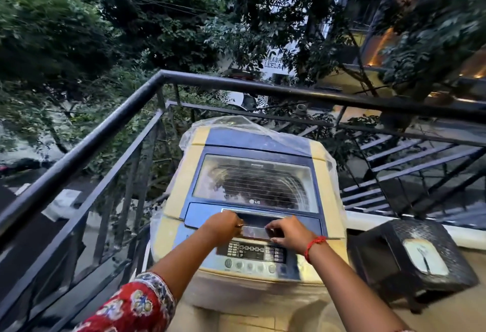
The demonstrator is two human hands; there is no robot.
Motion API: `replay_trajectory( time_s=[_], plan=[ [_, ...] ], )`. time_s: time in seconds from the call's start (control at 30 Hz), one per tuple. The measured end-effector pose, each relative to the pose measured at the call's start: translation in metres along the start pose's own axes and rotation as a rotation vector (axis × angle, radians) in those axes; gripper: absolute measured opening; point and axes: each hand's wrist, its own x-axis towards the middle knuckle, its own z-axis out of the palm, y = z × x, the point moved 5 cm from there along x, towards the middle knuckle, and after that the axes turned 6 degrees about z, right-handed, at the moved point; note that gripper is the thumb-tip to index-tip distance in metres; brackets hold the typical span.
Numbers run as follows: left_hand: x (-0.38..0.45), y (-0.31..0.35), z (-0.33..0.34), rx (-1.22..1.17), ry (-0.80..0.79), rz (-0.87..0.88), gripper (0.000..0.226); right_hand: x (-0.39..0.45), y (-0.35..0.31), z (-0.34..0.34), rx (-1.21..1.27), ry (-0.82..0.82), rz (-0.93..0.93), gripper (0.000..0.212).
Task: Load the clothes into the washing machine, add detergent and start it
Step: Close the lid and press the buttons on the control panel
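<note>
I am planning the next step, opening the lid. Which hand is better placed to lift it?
Probably either; slightly the left hand. Both hands curl over the dark handle recess at the front edge of the closed blue glass-window lid. The left sits nearer its middle; the right hand lies closer to the grey button panel.

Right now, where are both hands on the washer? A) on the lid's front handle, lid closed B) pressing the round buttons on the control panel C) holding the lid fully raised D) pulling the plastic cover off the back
A: the left hand and right hand both curl over the handle strip at the front edge of the lid, which lies flat and closed above the control panel.
</note>
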Motion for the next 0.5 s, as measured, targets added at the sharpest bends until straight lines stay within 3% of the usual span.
replay_trajectory(
  time_s=[0.27,0.43,0.5],
  plan=[
    [0.016,-0.003,-0.004,-0.071,-0.050,-0.013,0.031,0.002,0.008,0.003,0.142,-0.028,0.080,0.030],
    [0.023,-0.009,-0.003,-0.220,-0.029,-0.086,0.026,-0.009,0.049,-0.016,0.255,0.094,0.268,0.018],
    [0.024,-0.014,-0.004,-0.316,-0.026,-0.112,0.023,-0.019,0.070,-0.014,0.219,0.047,0.318,0.022]
  ],
)
